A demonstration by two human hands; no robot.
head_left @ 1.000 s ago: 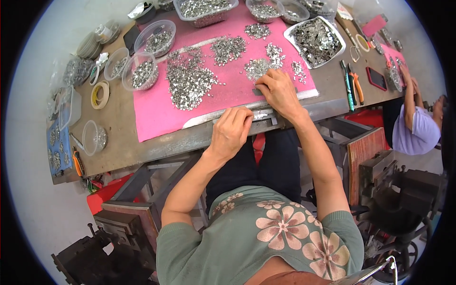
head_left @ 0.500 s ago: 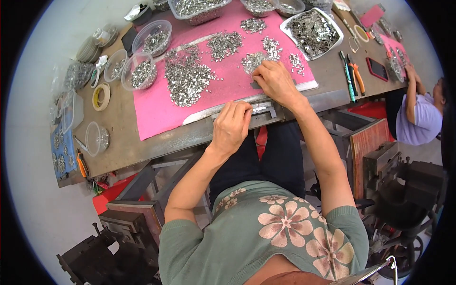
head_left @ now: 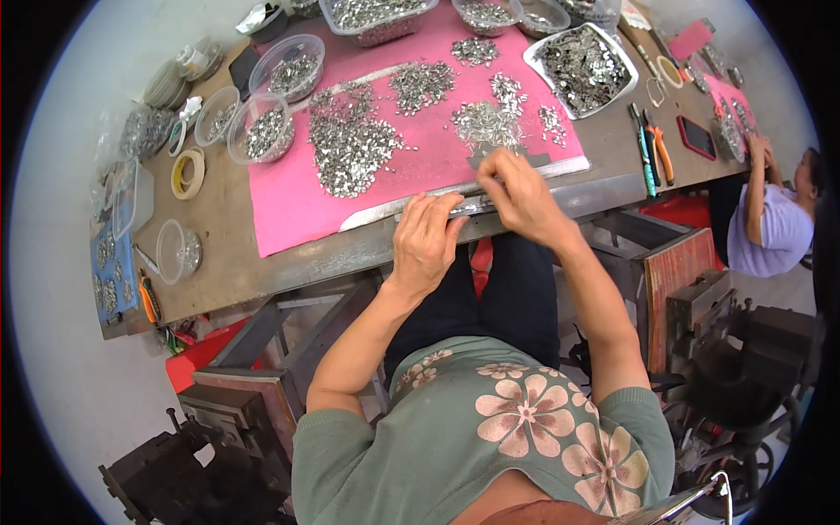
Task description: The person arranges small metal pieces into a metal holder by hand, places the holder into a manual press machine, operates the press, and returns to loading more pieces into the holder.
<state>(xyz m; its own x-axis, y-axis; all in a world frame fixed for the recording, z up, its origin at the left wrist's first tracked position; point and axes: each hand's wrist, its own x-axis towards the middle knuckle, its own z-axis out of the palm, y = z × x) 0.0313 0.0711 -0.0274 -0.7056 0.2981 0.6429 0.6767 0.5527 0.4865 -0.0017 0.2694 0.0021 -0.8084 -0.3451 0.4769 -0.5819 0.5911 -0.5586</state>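
My left hand holds the left end of a narrow metal bar-like fixture at the table's front edge, its fingers curled. Over the fixture's right end, my right hand has its thumb and fingers pinched together; whatever they hold is too small to make out. A heap of thin silver pins lies on the pink cloth just beyond the right hand. Farther left spreads a large pile of small shiny metal pieces. A dark flat strip lies beside my right fingers.
Clear plastic tubs of metal parts stand at the left and back. A white tray of flat pieces sits at the far right, near orange-handled pliers and a phone. Another person works at the right.
My right hand has moved from the pin heap back toward me, down to the metal fixture. My left hand stays at the fixture's left end. The view has shifted slightly.
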